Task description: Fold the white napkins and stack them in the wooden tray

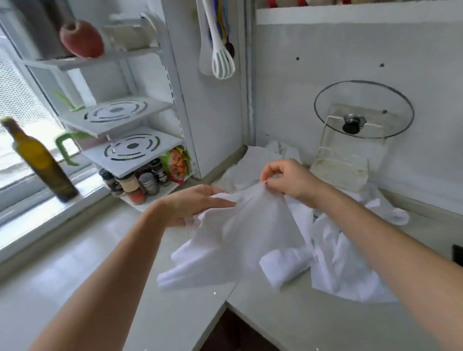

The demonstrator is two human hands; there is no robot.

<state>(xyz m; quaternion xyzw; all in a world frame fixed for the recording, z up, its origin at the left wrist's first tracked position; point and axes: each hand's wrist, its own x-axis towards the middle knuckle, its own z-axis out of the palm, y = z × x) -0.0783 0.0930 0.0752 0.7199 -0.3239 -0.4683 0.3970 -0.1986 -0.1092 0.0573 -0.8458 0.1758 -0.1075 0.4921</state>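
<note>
A white napkin [238, 238] hangs lifted above the pale counter, its lower part draping onto the counter corner. My right hand [291, 180] pinches its top edge between thumb and fingers. My left hand [196, 204] holds the napkin's left upper edge, fingers stretched along the cloth with the thumb hidden under it. Several more crumpled white napkins [339, 261] lie in a heap on the counter to the right and behind, reaching back to the wall corner [254, 159]. No wooden tray is in view.
A dark olive-oil bottle [41, 162] stands on the window sill at left. A white rack [130, 139] with spice jars [136, 182] sits in the corner. A glass lid in a clear holder [364, 112] leans on the back wall. The counter's inner corner edge [229, 300] drops off below.
</note>
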